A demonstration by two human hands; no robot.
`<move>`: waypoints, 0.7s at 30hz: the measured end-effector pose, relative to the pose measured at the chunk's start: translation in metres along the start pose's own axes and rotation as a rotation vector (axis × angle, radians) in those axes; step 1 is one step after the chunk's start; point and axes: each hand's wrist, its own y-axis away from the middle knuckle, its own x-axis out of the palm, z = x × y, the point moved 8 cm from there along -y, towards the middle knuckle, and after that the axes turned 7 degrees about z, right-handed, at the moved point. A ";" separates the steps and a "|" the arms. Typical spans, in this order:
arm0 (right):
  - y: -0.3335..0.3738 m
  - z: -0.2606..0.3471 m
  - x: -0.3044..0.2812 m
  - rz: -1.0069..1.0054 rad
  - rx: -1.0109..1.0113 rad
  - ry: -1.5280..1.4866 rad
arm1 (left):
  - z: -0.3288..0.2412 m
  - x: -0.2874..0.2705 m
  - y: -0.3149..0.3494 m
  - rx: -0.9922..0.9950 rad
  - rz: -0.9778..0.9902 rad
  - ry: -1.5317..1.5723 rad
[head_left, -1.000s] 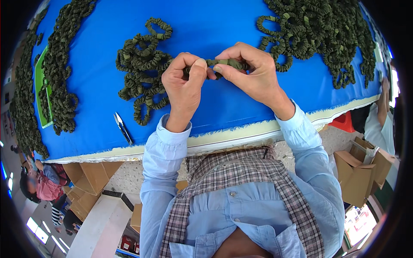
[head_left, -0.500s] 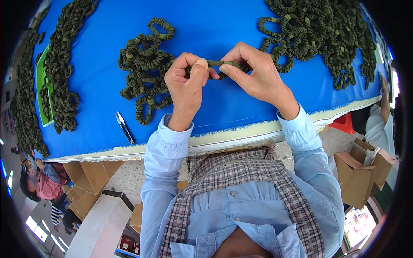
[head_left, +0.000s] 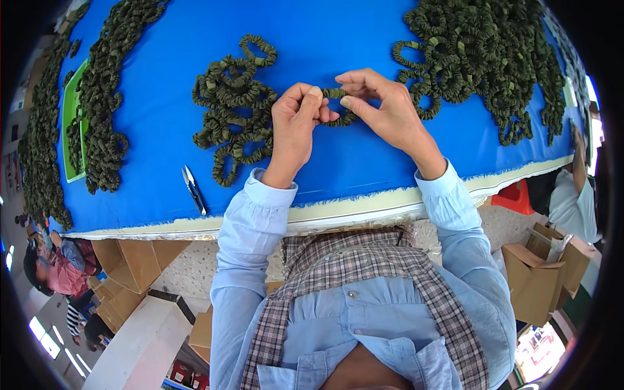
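Note:
My left hand (head_left: 298, 123) pinches a dark green gathered fabric scrunchie (head_left: 334, 93) between thumb and fingers over the blue table. The ring's lower part curves below the fingertips. My right hand (head_left: 385, 110) is at the ring's other side, thumb and forefinger apart, with the thumb tip close to or touching the fabric; its lower fingers are partly hidden. A loose pile of similar scrunchies (head_left: 231, 97) lies left of my left hand. Beyond my right hand spreads a larger heap of scrunchies (head_left: 474, 52).
Small thread snips (head_left: 194, 192) lie near the front edge of the blue tabletop (head_left: 149, 149). At the left, a green tray (head_left: 67, 146) sits among long rows of scrunchies (head_left: 104, 130). Cardboard boxes (head_left: 536, 276) stand below at both sides. Other people are at the far left and right.
The scrunchie was stretched between both hands and has now drawn back into a ring. My right thumb and forefinger have spread apart. The view has shifted slightly.

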 end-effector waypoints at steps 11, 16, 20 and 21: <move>0.052 0.004 -0.074 -0.231 0.059 0.123 | -0.006 0.016 0.002 0.144 0.073 -0.319; 0.105 -0.058 -0.184 -0.397 0.233 0.348 | -0.020 0.006 0.009 0.242 -0.060 -0.589; 0.103 -0.023 -0.190 -0.559 0.100 0.964 | -0.063 0.003 0.016 0.513 -0.259 -0.841; 0.096 -0.011 -0.179 -0.603 0.024 1.085 | -0.062 -0.005 0.015 0.500 -0.293 -0.737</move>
